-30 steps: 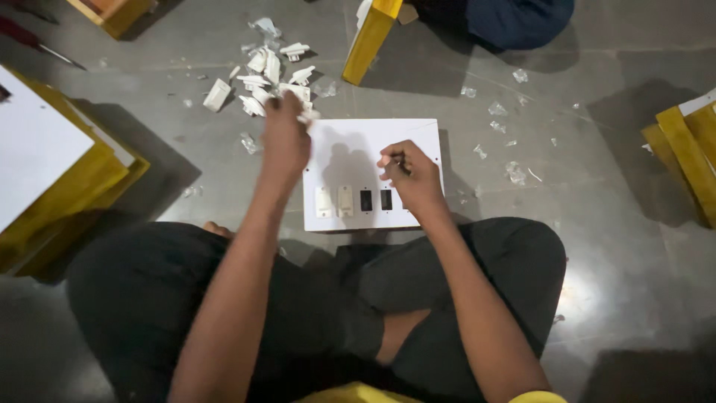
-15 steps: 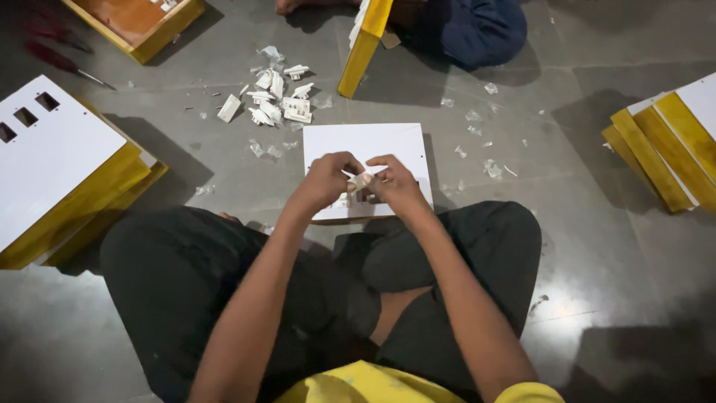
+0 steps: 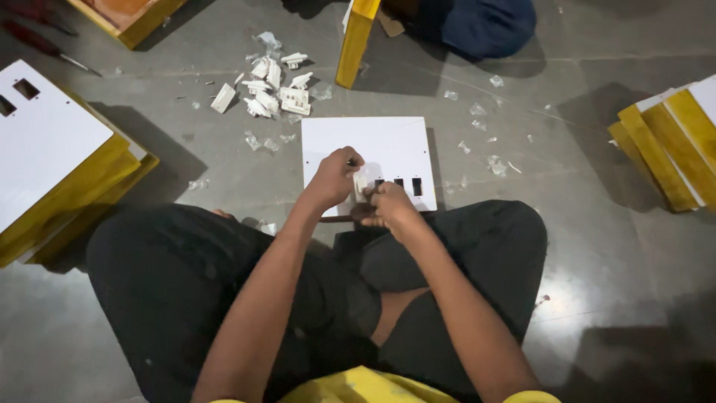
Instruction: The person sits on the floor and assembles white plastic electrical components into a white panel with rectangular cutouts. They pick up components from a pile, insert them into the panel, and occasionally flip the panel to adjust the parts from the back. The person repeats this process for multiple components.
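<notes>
Grey floor bears flat white panel [image 3: 373,145], slot row crosswise; left hand [image 3: 333,177] and right hand [image 3: 388,205] pinch a switch [image 3: 364,181].

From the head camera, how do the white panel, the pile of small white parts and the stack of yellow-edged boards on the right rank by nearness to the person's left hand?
1. White panel: under the left hand.
2. Pile of small white parts: floor, beyond the panel, upper left.
3. Stack of yellow-edged boards: far right.

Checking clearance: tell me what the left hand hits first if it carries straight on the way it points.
Probably the white panel: the left hand points up and right across it. Beyond that lies bare floor with scraps; height above the panel is unclear.
</notes>
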